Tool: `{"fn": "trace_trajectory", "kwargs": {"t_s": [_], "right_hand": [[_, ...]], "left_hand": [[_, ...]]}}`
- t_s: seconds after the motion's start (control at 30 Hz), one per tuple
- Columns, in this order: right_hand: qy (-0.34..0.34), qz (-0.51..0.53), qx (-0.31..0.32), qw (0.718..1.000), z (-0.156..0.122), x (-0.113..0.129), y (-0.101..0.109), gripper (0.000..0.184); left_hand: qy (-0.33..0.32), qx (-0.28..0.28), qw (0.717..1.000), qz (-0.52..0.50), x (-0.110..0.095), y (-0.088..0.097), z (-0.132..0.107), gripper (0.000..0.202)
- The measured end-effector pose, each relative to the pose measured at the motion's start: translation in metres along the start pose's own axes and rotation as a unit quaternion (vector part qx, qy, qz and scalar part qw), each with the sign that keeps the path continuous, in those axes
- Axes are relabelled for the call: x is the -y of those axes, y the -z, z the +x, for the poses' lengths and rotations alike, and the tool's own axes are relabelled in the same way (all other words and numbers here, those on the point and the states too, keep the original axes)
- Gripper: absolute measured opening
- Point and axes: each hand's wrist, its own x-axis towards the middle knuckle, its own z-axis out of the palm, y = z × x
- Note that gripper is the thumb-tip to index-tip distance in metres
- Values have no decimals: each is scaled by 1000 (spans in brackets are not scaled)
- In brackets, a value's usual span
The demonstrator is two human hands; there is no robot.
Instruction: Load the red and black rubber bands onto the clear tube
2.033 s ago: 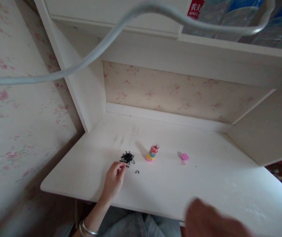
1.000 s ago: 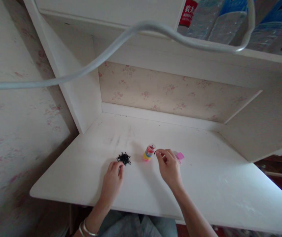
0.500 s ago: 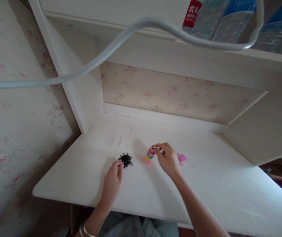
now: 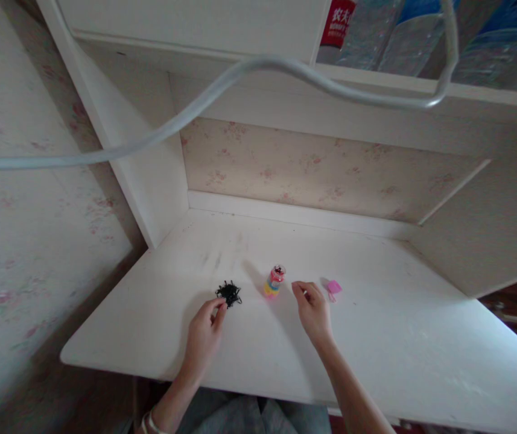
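A pile of small black elastic hair bands [image 4: 230, 292] lies on the white desk. My left hand [image 4: 208, 325] reaches its near edge, thumb and forefinger pinched on one of the black bands. To the right stands a small clear jar [image 4: 274, 281] with red, blue, yellow and pink layers inside. Some black bands show at its uncovered mouth. Just right of the jar, apart from it, is my right hand [image 4: 313, 307], its fingers curled and thumb near the forefinger. Nothing shows between them. A pink lid-like piece [image 4: 334, 287] lies beyond this hand.
A thick pale cable [image 4: 172, 125] crosses in front of the view at the top. Overhead, a shelf [image 4: 371, 77] holds several plastic bottles [image 4: 414, 36]. White side panels and a floral-papered back [image 4: 312, 166] enclose the desk [image 4: 389, 337].
My right hand has drawn back from the jar's mouth to the right and slightly down, uncovering the black bands inside. My left hand stays at the pile. The view has shifted slightly.
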Motion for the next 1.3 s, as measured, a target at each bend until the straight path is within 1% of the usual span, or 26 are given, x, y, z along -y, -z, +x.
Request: {"fn": "trace_trajectory", "kwargs": {"t_s": [0.1,0.17,0.27,0.37,0.47,0.57,0.63,0.67,0.77,0.97,1.17,1.3], "right_hand": [[-37,-2,30,999,-20,-22,-7,38],[-44,-6,39,998,-30,-29,-9,38],[-37,-4,48,998,-34,-30,-10,38],[-27,-2,51,998,-33,-28,-8,39],[-14,3,56,998,-32,-27,-6,39],[2,7,64,998,-33,-25,-5,37],[11,5,64,998,-34,-24,-4,35],[14,4,64,998,-34,-23,-4,34],[17,0,69,997,-35,-22,-2,33],[20,-5,81,996,-34,-21,0,32],[16,-6,82,996,-34,-20,-1,33],[17,-6,85,996,-33,-20,-1,32]], "left_hand": [[-25,5,1000,2,-4,2,-1,37],[-30,-5,1000,4,-8,1,-3,36],[-29,-12,1000,0,-19,-2,-3,35],[-45,-4,999,-12,-41,-8,4,32],[-104,11,994,-16,-72,-15,17,27],[-198,28,980,-2,-103,-23,32,22],[-247,32,968,16,-117,-28,42,22],[-262,33,964,29,-121,-31,46,22],[-281,30,956,71,-126,-38,56,21],[-321,32,939,116,-123,-43,65,19],[-325,28,935,139,-118,-47,68,21],[-318,49,940,118,-119,-48,68,22]]}}
